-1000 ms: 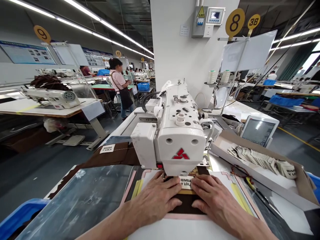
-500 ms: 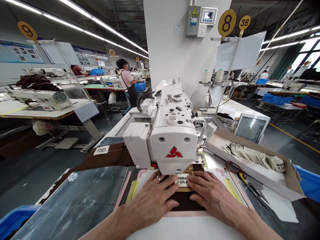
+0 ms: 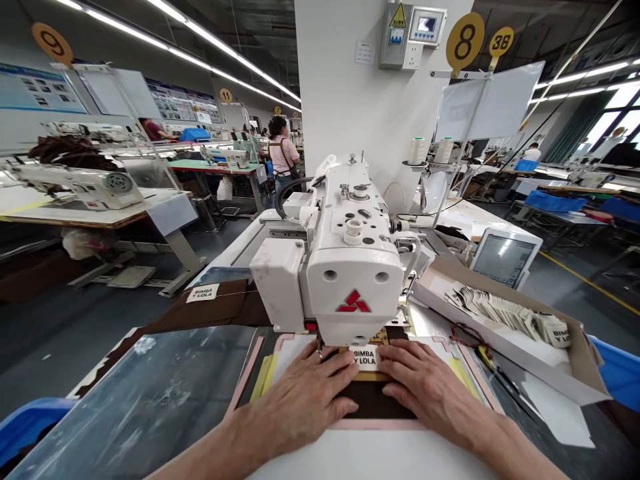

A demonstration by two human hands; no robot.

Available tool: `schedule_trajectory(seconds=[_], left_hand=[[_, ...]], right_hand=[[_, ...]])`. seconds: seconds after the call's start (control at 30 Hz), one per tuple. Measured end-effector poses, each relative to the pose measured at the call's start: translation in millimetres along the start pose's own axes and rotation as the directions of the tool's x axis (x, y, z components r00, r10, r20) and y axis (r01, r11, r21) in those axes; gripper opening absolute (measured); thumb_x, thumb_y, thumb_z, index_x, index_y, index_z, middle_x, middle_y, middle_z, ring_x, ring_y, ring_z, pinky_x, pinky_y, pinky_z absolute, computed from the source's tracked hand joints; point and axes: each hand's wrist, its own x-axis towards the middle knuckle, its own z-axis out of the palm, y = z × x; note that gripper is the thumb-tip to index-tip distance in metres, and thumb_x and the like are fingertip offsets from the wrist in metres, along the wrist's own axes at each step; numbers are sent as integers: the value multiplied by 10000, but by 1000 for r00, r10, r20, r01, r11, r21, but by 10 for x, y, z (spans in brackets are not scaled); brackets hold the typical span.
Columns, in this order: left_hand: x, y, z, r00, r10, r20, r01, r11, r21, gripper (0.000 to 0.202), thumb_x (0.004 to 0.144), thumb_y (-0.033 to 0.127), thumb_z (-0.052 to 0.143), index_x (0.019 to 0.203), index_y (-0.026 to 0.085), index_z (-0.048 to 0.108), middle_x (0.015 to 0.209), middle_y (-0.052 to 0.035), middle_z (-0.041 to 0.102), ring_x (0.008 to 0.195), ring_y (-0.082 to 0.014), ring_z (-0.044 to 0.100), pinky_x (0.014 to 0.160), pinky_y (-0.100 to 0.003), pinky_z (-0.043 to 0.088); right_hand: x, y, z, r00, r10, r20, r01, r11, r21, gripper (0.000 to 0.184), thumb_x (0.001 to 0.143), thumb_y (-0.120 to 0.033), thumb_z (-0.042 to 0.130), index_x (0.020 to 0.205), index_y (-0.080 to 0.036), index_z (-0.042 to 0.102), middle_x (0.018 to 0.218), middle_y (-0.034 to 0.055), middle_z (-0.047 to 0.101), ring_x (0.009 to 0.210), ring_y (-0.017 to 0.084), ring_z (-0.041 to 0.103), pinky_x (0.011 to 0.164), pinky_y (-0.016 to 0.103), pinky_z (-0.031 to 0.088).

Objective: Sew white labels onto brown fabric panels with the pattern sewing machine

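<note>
The person's left hand (image 3: 311, 393) is lying palm down, its fingers (image 3: 342, 363) slanting forward and inward. The right hand (image 3: 429, 379) is mirroring it, a gap separating their fingers. Both thumbs (image 3: 346, 407) are pointing inward behind the fingers, and the forearms (image 3: 231, 445) are trailing outward behind them.

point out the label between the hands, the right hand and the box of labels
Label (image 3: 365, 358), head view: its printed middle.
Right hand (image 3: 427, 379), head view: back of the hand.
Box of labels (image 3: 586, 361), head view: its brown right-hand end.
</note>
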Motion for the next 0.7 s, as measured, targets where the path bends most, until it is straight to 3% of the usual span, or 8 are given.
schedule_trajectory(seconds=[0.13,0.27,0.47,0.7], left_hand=[[5,25,-19,1000,-8,-20,8,1000,2,401,1010,460,637,1357,268,577,1401,-27,611,1301,-275,535,1162,-443,312],[2,39,-5,999,-17,-47,18,1000,21,394,994,456,658,1336,269,597,1409,-31,604,1266,-288,556,1145,-459,338],[3,51,-18,999,-24,-36,24,1000,4,395,1002,433,651,1351,265,576,1411,-32,600,1272,-286,549,1151,-462,321],[-1,44,2,999,-33,-17,33,999,-20,400,1019,453,624,1370,274,551,1408,-34,598,1295,-285,527,1158,-452,290]], right_hand=[[23,-7,2,999,4,-45,-8,996,-89,233,1034,-329,570,1246,-302,665,1388,8,643,1303,269,549,1098,497,464],[-8,-27,32,995,-5,-104,-6,995,-101,290,1040,-282,546,1314,-266,641,1402,61,628,1273,268,572,1058,478,503],[-7,-79,9,998,-10,-65,9,1000,-15,248,1044,-314,555,1267,-270,654,1317,33,672,1247,243,571,1065,432,488],[33,-66,5,997,5,-80,-11,997,-77,236,1025,-383,587,1211,-275,683,1277,45,680,1225,289,573,1038,506,478]])
